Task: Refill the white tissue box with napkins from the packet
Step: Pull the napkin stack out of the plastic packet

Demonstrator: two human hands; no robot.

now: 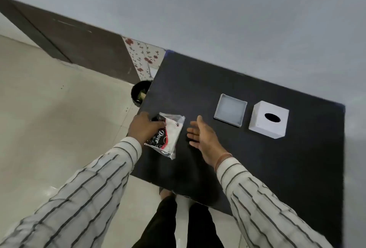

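Observation:
A plastic napkin packet (170, 135) with black, red and white print lies near the left edge of the black table (277, 168). My left hand (144, 127) rests on its left side and grips it. My right hand (202, 134) hovers just right of the packet, palm turned toward it, fingers spread, holding nothing. Farther right sits the white tissue box cover (268, 120) with a dark oval slot on top. Its shallow white base tray (230, 112) lies open and empty just left of the cover.
A dark round bin (138, 92) stands on the pale tiled floor (49, 119) beside the table's left edge. A grey wall (237, 19) runs behind the table. My legs and feet show below the table's near edge.

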